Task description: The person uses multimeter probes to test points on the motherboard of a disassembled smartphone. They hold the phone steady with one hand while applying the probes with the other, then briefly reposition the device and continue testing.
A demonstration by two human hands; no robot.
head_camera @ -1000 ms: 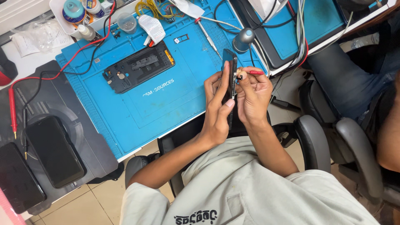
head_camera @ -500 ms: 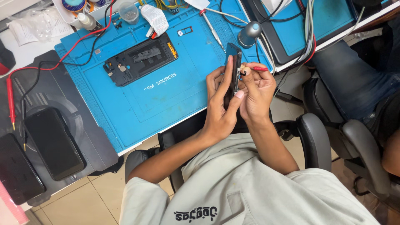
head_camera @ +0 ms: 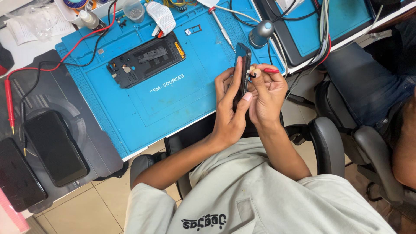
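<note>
the left hand (head_camera: 229,115) is closed around a black phone (head_camera: 242,71) held edge-up just past the desk (head_camera: 26,52) edge, the right hand (head_camera: 266,93) pinching a red-handled tool (head_camera: 269,70) against it (light, stiff, probably fragile; best gripped by its edges).

Ahead of my hands a white workbench (head_camera: 26,41) carries a blue work mat (head_camera: 173,99). Beneath me is beige tiled floor (head_camera: 86,212), with my black armchair (head_camera: 327,145) under my elbows and another chair (head_camera: 381,169) just right.

Dark phone (head_camera: 243,69) held edge-up, red-handled tool (head_camera: 269,70) at its side.
</note>
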